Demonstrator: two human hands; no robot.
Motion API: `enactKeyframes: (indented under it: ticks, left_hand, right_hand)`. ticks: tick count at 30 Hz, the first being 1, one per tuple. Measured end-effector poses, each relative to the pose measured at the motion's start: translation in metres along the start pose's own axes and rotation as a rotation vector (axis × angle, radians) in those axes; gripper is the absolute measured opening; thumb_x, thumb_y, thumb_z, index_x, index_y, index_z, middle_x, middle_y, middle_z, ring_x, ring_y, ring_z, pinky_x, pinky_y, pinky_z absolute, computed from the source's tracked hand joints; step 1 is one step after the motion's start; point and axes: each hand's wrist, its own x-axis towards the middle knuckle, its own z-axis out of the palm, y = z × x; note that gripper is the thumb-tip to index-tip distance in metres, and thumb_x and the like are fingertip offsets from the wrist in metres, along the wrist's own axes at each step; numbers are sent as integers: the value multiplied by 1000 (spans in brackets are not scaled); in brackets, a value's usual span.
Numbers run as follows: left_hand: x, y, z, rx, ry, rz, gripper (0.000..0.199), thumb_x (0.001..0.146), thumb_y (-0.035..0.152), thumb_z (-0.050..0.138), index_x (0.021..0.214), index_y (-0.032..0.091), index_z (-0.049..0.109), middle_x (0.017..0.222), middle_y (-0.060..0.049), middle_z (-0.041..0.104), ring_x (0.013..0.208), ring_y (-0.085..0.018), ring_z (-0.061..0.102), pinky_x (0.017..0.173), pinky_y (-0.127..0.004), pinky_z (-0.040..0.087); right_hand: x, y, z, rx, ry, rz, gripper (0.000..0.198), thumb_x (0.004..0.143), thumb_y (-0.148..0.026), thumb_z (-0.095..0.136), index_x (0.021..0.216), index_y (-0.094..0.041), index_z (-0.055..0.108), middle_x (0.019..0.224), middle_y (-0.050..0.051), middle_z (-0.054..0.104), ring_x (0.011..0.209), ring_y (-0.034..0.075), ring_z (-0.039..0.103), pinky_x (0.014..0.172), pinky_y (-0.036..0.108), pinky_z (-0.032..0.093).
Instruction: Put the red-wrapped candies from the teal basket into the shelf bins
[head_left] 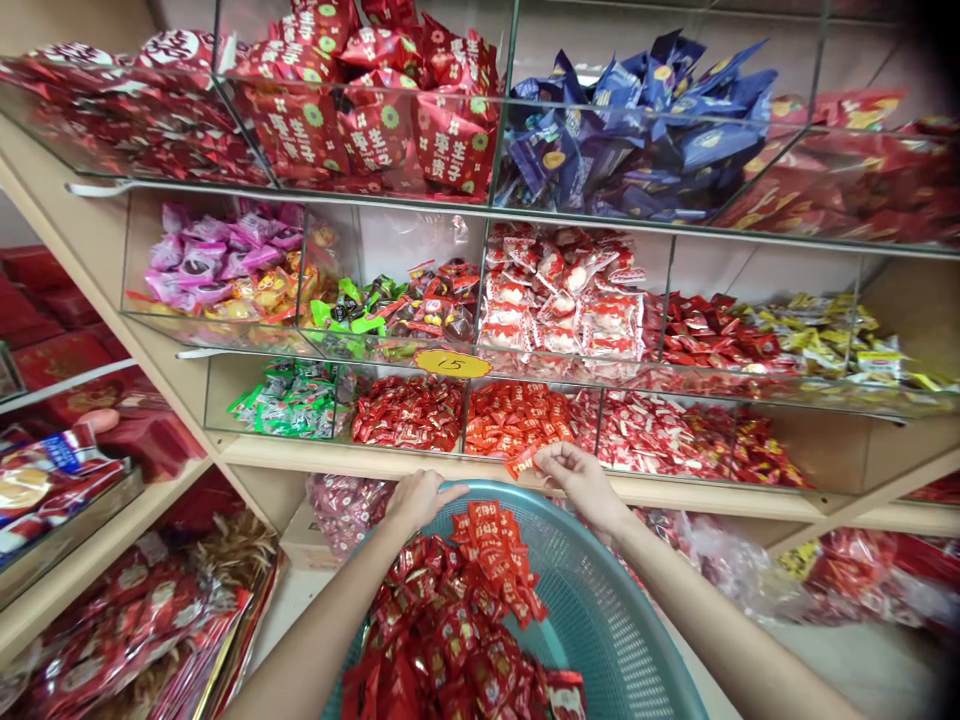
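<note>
Below the shelves is a large teal plastic basket [637, 620] with holes in its wall. Dark red wrapped candies [442, 610] fill its left side, and a heap of orange-red candy packets [495, 550] lies on top of them. My left hand [422, 497] grips the basket's far rim, its thumb along the edge. Between the thumb and fingers of my right hand [574, 478] is one orange-red candy packet [523, 462], held just above the rim. Matching packets fill the bottom-row compartment [517, 415] straight behind it.
Clear-fronted bins hold blue packets [637, 120], large red packets [375, 120], purple candies [217, 250] and red-white candies [566, 290]. A yellow price tag [450, 362] marks the middle shelf. The wooden shelf edge [360, 455] runs behind the basket. More packets [142, 620] sit lower left.
</note>
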Motion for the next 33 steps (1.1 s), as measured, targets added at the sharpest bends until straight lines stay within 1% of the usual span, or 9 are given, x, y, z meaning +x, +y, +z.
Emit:
enactKeyframes:
  ticks: [2, 6, 9, 13, 17, 22, 25, 28, 33]
  left_hand:
    - [-1, 1, -2, 1, -3, -3, 72, 70, 80, 21, 63, 18, 58, 73, -11, 63, 75, -28, 60, 61, -31, 37]
    - [-1, 2, -4, -3, -9, -1, 73, 70, 79, 21, 65, 18, 60, 71, -11, 63, 72, -26, 60, 59, -30, 35]
    - [0, 1, -1, 8, -8, 3, 76, 69, 81, 19, 66, 18, 61, 71, -11, 63, 71, -26, 59, 57, -29, 33]
    - [2, -2, 4, 8, 22, 9, 77, 69, 81, 19, 67, 18, 62, 73, -11, 63, 69, -24, 59, 56, -29, 32]
    - [3, -4, 6, 3, 28, 12, 76, 69, 81, 19, 66, 18, 61, 76, -10, 64, 74, -26, 60, 60, -30, 35]
    - [4, -5, 8, 13, 20, 21, 76, 69, 81, 18, 66, 18, 60, 76, -10, 64, 76, -27, 61, 62, -31, 37]
    - [6, -5, 9, 25, 28, 34, 76, 69, 81, 17, 66, 18, 59, 75, -10, 64, 76, -28, 61, 62, -32, 37]
    - [6, -5, 9, 35, 29, 31, 76, 69, 81, 16, 64, 18, 58, 72, -10, 63, 75, -28, 60, 61, -32, 37]
    - [5, -3, 7, 18, 17, 21, 75, 68, 81, 17, 64, 18, 58, 72, -11, 63, 75, -29, 60, 63, -33, 38]
  right_hand:
    - [-1, 6, 1, -35, -46, -24, 36, 68, -53, 63, 75, -18, 55, 62, -2, 56, 57, 11, 53, 53, 24, 41]
    - [-6, 14, 6, -123, -228, -82, 32, 77, -50, 56, 77, -19, 50, 63, -3, 55, 56, 12, 57, 50, 24, 42]
    - [-10, 16, 12, 8, -297, 40, 33, 75, -51, 57, 79, -20, 46, 71, -3, 57, 57, 12, 62, 51, 24, 45]
    - [-15, 21, 20, 327, -243, 258, 31, 72, -44, 64, 84, -21, 46, 70, -6, 56, 49, 7, 58, 49, 20, 45]
    - [-19, 31, 24, 467, -180, 359, 26, 71, -35, 67, 85, -20, 51, 64, -7, 57, 39, 1, 42, 35, 13, 29]
    - [-28, 41, 25, 530, -170, 469, 24, 75, -36, 66, 88, -21, 53, 73, -3, 61, 57, 7, 59, 46, 15, 44]
    - [-33, 42, 24, 503, -202, 550, 32, 72, -40, 68, 89, -24, 47, 70, -6, 57, 54, 9, 61, 43, 16, 45]
    - [-35, 39, 21, 454, -254, 521, 34, 70, -41, 70, 85, -23, 45, 67, -7, 54, 51, 8, 61, 41, 14, 43]
    - [-36, 33, 15, 421, -370, 422, 28, 74, -41, 67, 90, -21, 55, 73, -4, 58, 60, 6, 59, 49, 14, 46]
